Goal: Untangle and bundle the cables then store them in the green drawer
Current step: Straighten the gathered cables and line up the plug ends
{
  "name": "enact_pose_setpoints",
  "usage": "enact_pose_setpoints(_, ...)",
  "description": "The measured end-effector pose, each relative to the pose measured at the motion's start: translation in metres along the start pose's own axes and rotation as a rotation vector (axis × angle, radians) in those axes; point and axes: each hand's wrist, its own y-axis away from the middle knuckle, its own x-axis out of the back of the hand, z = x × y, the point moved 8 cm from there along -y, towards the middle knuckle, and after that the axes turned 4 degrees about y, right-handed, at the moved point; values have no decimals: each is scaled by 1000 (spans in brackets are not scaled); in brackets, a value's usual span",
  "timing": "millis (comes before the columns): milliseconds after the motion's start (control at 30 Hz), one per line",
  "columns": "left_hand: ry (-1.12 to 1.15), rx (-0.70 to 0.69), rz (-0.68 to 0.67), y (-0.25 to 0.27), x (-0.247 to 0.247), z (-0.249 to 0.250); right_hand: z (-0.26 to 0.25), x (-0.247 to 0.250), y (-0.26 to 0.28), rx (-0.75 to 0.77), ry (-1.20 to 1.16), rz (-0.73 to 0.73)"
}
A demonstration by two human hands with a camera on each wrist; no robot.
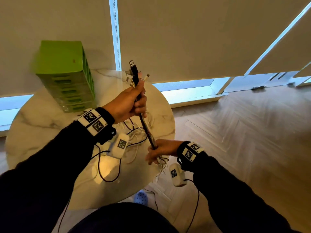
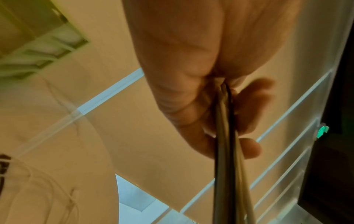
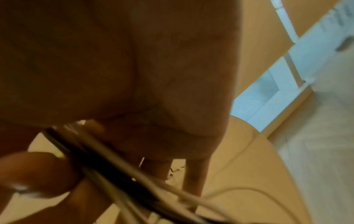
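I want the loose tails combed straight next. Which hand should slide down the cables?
Probably the right hand: it grips the cable bundle low, just above the loose tails, while the left hand anchors the plug ends up high.

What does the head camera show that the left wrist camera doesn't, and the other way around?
Only the head view shows the right hand gripping the cable bundle lower down, the USB plugs above the left hand, and the round marble table. Only the left wrist view shows the fingers curled round the cables from below. Both show the green drawer unit and window blinds.
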Motion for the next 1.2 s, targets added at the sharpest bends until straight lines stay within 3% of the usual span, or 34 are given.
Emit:
enact_pose_setpoints(67, 64, 31, 22, 6, 21, 7, 22, 5, -10, -117, 154, -8)
enact_pose_setpoints(100, 91, 25, 46, 10, 32, 12, 30, 18, -13, -178, 229, 81)
enact_pose_setpoints(200, 156, -79, 116, 18, 59, 21, 34, 78, -10, -273, 523, 589)
enact_pose_setpoints(267, 186, -199, 188, 24, 74, 27, 22, 90, -6, -263, 575, 781)
enact_pose_setpoints(333, 235, -302, 269, 29, 85, 31, 9, 76, -17, -206, 596, 735)
enact_pose_setpoints(433, 287, -389, 375, 32, 97, 31, -9, 24, -48, -82, 683, 473)
enact_pose_setpoints(567, 202, -323, 465, 27, 104, 3, -6, -47, -81, 17, 717, 135)
enact_pose_setpoints(700, 100, -254, 538, 21, 114, -20, 9, -45, -91, 33, 517, -25)
enact_pose_setpoints(833, 91, -209, 588, 15, 120, -31, 3, 24, -97, 201, 297, 168)
enact_pose_setpoints(1000, 36, -129, 599, 0, 115, -50, 43, 135, -119, -140, 282, 514)
enact_pose_setpoints(1200, 38, -96, 610, -11, 119, -68, 72, 173, -159, -401, 426, 525)
